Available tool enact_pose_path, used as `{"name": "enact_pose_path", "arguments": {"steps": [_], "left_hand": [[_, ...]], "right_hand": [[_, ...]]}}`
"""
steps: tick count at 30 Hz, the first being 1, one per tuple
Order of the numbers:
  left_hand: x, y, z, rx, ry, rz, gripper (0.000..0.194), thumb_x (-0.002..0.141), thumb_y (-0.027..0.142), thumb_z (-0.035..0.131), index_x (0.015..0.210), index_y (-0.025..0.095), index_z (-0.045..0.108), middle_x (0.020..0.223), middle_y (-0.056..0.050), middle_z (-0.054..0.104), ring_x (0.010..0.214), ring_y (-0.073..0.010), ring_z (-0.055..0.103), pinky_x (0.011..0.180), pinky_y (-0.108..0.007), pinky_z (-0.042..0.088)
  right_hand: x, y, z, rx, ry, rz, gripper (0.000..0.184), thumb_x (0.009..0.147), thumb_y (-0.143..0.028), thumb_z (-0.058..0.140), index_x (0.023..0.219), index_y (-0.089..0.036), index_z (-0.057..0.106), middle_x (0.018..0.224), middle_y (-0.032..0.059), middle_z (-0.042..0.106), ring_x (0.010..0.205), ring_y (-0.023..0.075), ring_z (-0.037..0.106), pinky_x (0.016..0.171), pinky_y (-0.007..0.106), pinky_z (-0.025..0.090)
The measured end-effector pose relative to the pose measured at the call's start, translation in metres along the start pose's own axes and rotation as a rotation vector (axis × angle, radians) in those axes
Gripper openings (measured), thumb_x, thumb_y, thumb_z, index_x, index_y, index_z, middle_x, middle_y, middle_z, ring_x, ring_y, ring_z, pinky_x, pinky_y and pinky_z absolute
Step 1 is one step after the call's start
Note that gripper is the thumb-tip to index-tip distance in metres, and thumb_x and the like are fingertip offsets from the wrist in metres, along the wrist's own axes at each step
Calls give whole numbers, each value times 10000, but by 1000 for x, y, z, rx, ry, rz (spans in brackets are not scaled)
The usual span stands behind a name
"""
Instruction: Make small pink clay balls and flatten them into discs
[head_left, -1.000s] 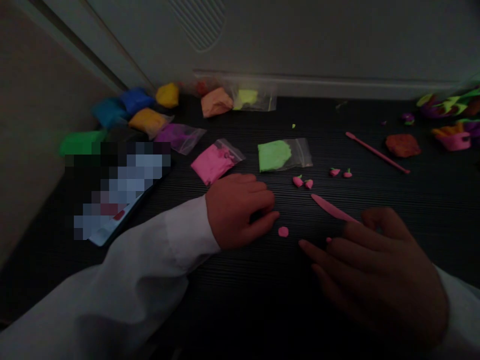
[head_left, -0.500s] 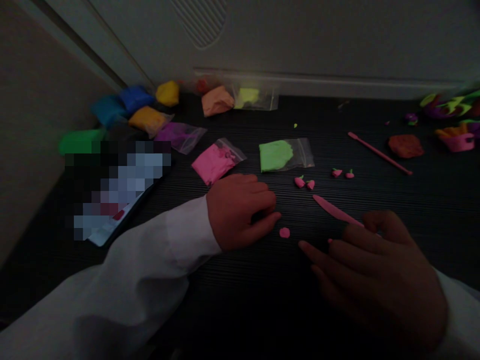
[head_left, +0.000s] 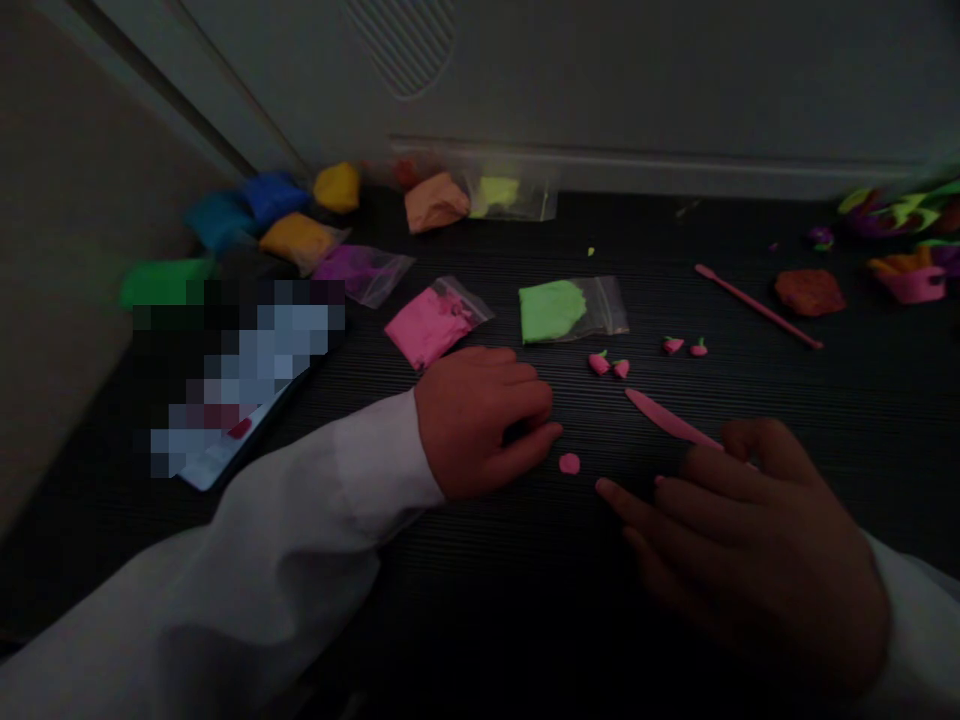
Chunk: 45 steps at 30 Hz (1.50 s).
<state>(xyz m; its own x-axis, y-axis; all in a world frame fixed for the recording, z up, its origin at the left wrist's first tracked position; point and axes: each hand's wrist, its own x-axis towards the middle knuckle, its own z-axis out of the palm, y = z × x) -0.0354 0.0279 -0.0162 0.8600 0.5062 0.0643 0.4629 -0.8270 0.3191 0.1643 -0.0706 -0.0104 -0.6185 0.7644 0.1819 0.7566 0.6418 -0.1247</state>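
Note:
A small flat pink clay disc point(head_left: 570, 464) lies on the dark tabletop between my hands. My left hand point(head_left: 484, 425) rests just left of it, fingers loosely curled and thumb apart, holding nothing. From the right, my right hand point(head_left: 765, 550) points its index finger toward the disc without touching it. A pink plastic clay knife point(head_left: 671, 418) lies beyond that hand, its handle end partly covered by the curled outer fingers. Beside the right fingers a tiny pink clay bit point(head_left: 659, 481) shows in part. Small pink clay pieces with green tops point(head_left: 598, 363) sit farther back.
A pink clay packet point(head_left: 427, 325) and a green clay packet point(head_left: 551, 310) lie behind my hands. A phone point(head_left: 247, 400), partly pixelated, is at left near several coloured packets. Farther right are a thin pink tool point(head_left: 757, 305), a reddish-brown lump point(head_left: 810, 292) and clay models point(head_left: 911, 280).
The right hand has shifted very slightly to the left. My left hand, the disc and the knife stay in place.

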Motion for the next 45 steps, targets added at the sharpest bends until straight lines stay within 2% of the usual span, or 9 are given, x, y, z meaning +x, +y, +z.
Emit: {"name": "enact_pose_path", "arguments": {"steps": [18,26,33,40,45], "left_hand": [[0,0,0,5,5,4,233,774,307,410,626,163,518,610,-15,501,588,-137,414,550,-275,302],[0,0,0,4,8,14,239,776,310,407,628,162,521,608,-14,501,586,-137,416,551,-276,303],[0,0,0,11,7,7,232,773,312,412,633,163,522,614,-15,504,591,-140,416,552,-278,301],[0,0,0,10,7,12,233,774,311,410,631,163,520,619,-13,509,588,-136,417,554,-277,304],[0,0,0,9,11,6,227,772,307,415,629,164,518,616,-15,509,589,-137,418,554,-275,307]], "right_hand": [[1,0,-1,3,9,-2,224,787,-254,456,957,-211,595,569,-41,537,605,151,458,626,393,283],[-1,-3,-6,35,80,14,222,779,-238,480,963,-192,597,601,-22,571,604,143,482,610,373,296],[-2,-2,-2,44,28,17,218,778,-245,473,948,-202,601,597,-27,563,601,147,477,620,383,288],[-1,0,-4,47,51,7,212,781,-242,464,932,-199,607,574,-20,554,589,139,474,611,371,284],[-2,-1,-4,67,21,25,209,777,-234,468,932,-200,605,589,-22,561,607,145,486,620,376,290]]}}
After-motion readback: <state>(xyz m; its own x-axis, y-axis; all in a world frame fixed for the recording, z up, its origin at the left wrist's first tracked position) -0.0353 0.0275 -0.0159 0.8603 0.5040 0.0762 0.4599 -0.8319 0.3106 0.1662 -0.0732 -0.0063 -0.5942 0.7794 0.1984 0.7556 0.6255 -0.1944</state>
